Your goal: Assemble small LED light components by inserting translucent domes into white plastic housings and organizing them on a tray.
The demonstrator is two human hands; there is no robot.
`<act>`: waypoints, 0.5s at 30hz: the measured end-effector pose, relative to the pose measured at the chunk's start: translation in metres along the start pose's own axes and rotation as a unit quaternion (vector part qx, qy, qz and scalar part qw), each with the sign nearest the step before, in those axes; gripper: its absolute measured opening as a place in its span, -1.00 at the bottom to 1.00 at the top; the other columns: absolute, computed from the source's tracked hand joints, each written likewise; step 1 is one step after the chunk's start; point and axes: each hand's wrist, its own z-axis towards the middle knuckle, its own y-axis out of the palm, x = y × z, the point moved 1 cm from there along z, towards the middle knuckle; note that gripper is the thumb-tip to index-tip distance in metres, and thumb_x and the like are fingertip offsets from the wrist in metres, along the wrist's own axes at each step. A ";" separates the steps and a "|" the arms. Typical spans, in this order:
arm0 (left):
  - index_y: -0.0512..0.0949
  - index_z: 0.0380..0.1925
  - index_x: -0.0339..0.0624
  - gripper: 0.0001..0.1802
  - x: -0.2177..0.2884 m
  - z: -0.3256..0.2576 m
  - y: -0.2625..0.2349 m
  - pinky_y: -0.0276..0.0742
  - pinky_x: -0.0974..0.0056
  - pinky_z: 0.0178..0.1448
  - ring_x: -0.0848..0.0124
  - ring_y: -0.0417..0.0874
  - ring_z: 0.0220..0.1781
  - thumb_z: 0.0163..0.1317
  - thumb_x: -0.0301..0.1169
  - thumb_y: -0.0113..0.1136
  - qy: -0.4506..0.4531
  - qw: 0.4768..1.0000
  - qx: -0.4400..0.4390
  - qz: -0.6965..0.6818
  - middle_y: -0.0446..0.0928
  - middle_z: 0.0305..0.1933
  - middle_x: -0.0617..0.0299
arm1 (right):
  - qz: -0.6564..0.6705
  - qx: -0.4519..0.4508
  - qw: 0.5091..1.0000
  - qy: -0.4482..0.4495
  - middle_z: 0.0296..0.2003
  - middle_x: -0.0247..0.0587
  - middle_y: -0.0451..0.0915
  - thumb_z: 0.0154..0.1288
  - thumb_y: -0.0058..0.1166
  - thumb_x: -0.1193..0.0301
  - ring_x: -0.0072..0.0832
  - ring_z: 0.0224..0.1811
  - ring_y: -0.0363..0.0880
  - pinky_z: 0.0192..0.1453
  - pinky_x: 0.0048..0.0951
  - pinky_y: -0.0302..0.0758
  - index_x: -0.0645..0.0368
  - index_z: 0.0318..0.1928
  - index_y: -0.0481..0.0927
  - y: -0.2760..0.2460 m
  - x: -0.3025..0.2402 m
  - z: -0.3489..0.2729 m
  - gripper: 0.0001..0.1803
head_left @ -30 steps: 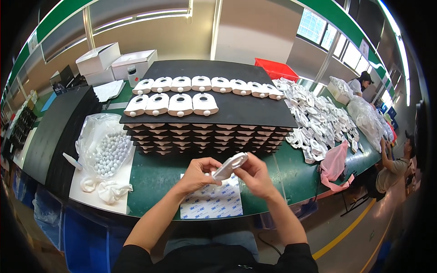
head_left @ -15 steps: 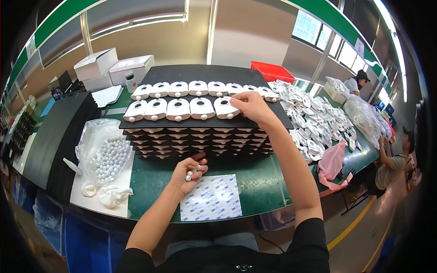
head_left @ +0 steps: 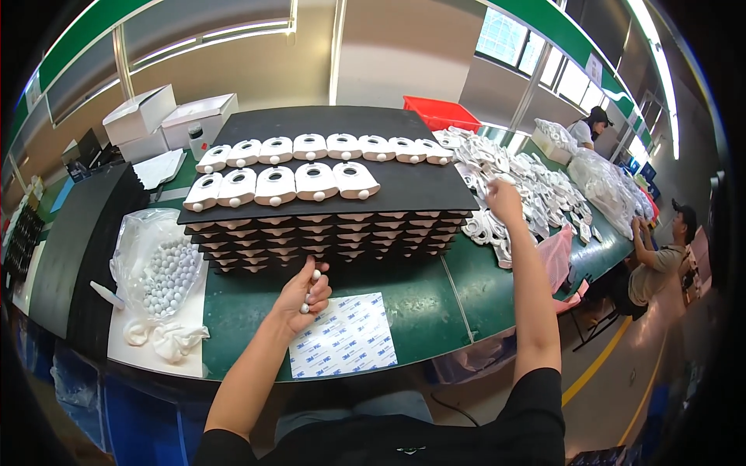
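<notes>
Bright window daylight, sharp centre, fisheye bending and dark rim.

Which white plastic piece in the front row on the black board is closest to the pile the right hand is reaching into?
The rightmost white plastic piece of the five in the front row on the black board; it lies nearest the right hand and the pile of white parts.

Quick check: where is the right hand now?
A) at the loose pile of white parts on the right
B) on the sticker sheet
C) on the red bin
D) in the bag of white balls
A: the right hand reaches the pile of white parts, while the left hand holds small white balls near the sticker sheet.
</notes>
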 end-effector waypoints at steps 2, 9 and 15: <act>0.38 -0.36 -0.14 -0.64 0.002 -0.002 -0.001 -0.05 0.55 -0.73 0.64 0.03 -0.75 0.26 -0.04 -0.07 0.001 1.000 -0.010 -0.001 0.14 -0.72 0.40 | -0.035 -0.048 0.998 0.021 -0.33 0.05 0.57 -0.02 0.16 0.26 -0.10 -0.21 0.53 -0.14 -0.22 0.45 0.24 -0.18 0.53 0.021 0.005 -0.022 -0.61; 0.42 -0.40 -0.14 -0.59 0.004 -0.009 0.003 -0.06 0.56 -0.71 0.66 0.01 -0.73 0.19 0.02 0.01 0.011 0.999 0.019 0.036 0.02 -0.73 0.45 | -0.090 -0.023 0.991 0.093 -0.26 0.06 0.56 -0.12 0.28 0.03 -0.06 -0.18 0.52 -0.18 -0.18 0.46 0.29 -0.24 0.49 0.045 -0.011 -0.063 -0.41; 0.41 -0.26 -0.13 -0.77 0.003 -0.010 0.019 -0.03 0.59 -0.69 0.68 0.07 -0.69 0.21 -0.24 0.10 0.026 0.998 -0.025 0.060 0.20 -0.56 0.42 | 0.396 -0.010 0.885 0.245 -0.38 -0.31 0.56 0.03 0.22 0.18 -0.55 -0.45 0.46 -0.36 -0.50 0.39 0.19 -0.21 0.54 0.054 0.051 -0.071 -0.61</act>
